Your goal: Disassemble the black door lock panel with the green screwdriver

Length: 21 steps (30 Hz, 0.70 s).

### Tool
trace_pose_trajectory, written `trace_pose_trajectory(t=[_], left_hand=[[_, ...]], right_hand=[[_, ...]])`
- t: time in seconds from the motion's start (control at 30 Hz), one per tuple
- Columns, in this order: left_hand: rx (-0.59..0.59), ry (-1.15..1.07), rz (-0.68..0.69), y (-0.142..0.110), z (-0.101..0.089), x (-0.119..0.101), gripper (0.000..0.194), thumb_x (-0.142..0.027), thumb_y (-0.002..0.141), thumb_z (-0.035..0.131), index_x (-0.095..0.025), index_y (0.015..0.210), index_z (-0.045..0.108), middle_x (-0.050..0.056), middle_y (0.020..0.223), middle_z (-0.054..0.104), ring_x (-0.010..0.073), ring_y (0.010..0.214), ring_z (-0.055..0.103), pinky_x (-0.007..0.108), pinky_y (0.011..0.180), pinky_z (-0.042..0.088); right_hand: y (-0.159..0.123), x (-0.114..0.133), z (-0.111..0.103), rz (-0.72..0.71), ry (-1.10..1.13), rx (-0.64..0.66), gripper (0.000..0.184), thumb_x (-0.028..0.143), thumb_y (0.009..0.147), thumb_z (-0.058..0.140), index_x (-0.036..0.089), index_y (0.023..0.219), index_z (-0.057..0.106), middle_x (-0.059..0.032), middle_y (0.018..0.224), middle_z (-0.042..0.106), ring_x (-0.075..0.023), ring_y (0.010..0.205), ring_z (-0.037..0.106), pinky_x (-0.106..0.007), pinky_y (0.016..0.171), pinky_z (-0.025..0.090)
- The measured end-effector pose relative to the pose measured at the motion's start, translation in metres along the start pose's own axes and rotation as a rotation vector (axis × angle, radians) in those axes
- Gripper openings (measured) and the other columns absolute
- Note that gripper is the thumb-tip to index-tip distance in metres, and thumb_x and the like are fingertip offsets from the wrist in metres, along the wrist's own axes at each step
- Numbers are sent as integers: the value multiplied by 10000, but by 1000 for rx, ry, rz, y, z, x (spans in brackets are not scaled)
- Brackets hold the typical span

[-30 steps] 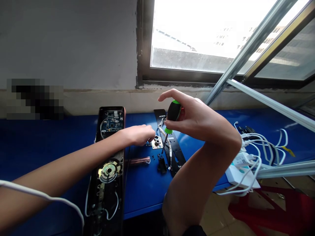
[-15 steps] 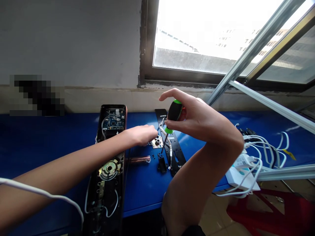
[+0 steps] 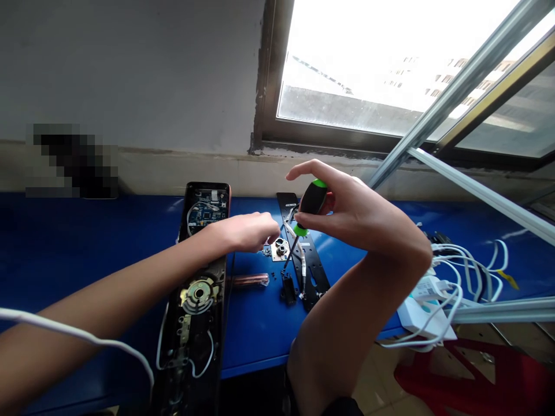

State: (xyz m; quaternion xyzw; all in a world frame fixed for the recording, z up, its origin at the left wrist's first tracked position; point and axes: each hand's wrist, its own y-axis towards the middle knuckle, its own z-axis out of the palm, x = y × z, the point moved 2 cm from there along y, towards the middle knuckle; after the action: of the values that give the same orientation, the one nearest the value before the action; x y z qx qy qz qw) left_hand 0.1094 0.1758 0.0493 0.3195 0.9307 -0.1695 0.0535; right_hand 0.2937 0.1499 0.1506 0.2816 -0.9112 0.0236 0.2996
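Note:
My right hand (image 3: 333, 202) grips a black and green screwdriver (image 3: 313, 199), its index finger raised off the handle. The shaft slants down, and its tip is just above or at a small black plastic part (image 3: 288, 290); contact cannot be made out. My left hand (image 3: 259, 231) has its fingers curled together over a pile of small screws (image 3: 266, 252), beside a square metal plate with a round fitting (image 3: 281, 249). Whatever the left fingertips hold is hidden. Behind the screwdriver lies a long black perforated plate (image 3: 309, 254) with a white-wrapped cable (image 3: 302, 260) on it.
Under my left forearm stands a long open black housing (image 3: 202, 341) with a circuit board (image 3: 207, 214). A copper-coloured cylinder (image 3: 251, 279) lies on the blue table (image 3: 254, 335). White cables (image 3: 472, 260) and a power strip (image 3: 427, 318) are at right, below metal bars (image 3: 485, 190).
My left hand has risen slightly off the pile of screws, which shows more. My right hand keeps the screwdriver nearly still over the black part. The view has turned slightly left.

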Motion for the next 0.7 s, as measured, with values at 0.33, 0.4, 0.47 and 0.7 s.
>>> trace_pose_trajectory(t=[0.33,0.4,0.47,0.7], left_hand=[[-591,-22,127,-89,4,27,163,-295,987,641,-201,1053,758,96,1304,705,325,1483,410,506,1182,460],[-601,-16,112,-99,8,35,198,-341,996,640,-209,1068,770,93,1344,693,334,1513,372,534,1201,447],[-594,-17,123,-106,9,40,230,-367,1007,633,-215,1105,775,89,1375,683,331,1519,373,538,1207,447],[-558,22,171,-115,10,42,277,-348,1014,631,-213,1218,762,91,1439,664,363,1552,342,577,1217,437]], right_hand=[[13,9,12,-13,-9,51,504,216,866,723,327,1335,575,24,835,730,-182,733,708,-320,650,549],[17,15,16,-24,-36,60,513,202,864,728,330,1338,577,21,858,746,-185,744,715,-327,665,556],[21,21,21,-22,-61,75,526,189,861,734,332,1342,576,23,878,759,-182,757,721,-326,675,560],[33,42,39,-18,-128,123,439,166,866,735,278,1270,604,15,930,776,-145,766,703,-289,695,559]])
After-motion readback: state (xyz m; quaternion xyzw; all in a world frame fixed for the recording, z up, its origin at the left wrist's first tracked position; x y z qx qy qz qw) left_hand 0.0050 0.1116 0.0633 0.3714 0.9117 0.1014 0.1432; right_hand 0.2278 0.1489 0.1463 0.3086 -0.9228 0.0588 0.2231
